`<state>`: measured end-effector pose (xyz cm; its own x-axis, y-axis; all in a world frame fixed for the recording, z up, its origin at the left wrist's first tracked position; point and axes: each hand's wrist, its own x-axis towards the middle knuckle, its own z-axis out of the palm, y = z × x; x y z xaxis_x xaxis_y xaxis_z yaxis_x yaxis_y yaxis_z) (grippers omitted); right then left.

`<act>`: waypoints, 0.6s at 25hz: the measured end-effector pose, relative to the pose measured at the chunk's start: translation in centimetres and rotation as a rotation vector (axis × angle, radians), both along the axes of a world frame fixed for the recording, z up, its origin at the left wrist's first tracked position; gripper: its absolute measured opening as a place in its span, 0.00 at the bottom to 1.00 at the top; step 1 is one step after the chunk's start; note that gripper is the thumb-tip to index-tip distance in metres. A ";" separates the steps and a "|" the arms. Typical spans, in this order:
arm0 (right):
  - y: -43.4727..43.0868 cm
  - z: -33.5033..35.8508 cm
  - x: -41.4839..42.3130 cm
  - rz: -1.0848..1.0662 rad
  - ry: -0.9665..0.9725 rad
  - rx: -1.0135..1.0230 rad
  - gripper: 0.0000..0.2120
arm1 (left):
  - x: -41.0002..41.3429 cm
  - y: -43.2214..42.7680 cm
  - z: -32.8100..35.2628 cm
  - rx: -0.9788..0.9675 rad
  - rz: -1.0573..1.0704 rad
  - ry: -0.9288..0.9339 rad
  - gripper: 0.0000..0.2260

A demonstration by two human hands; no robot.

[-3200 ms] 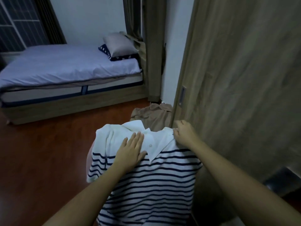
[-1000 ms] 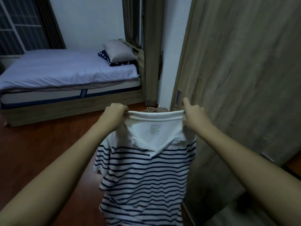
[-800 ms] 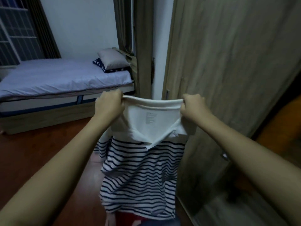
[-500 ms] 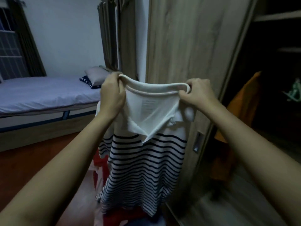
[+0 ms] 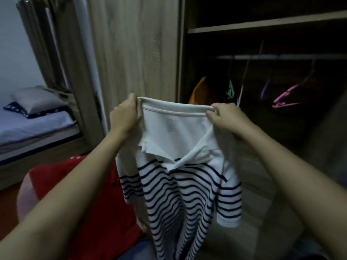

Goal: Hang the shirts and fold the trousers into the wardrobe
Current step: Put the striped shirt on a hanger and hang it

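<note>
Dim wardrobe (image 5: 262, 76), its hangers (image 5: 285, 98) blurred.
I see left hand (image 5: 125, 117) and right hand (image 5: 227, 115) pinching the shirt (image 5: 180, 177) collar; hem cut off.

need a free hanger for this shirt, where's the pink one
The pink hanger hangs on the rail inside the open wardrobe, upper right of the head view, right of the orange garment.

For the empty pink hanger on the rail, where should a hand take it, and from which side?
Probably at the neck just under the hook of the pink hanger, reaching in from the open front of the wardrobe. It hangs bare, apart from the other hangers. Both hands, left hand and right hand, now hold the striped shirt.
</note>
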<state>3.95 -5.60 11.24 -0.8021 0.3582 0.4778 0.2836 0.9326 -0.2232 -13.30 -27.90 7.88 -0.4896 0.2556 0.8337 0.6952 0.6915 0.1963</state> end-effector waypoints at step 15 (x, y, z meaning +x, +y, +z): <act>10.7 0.9 6.1 -0.276 0.264 0.165 0.19 | -5.0 19.1 0.4 -0.050 -0.779 -0.259 0.26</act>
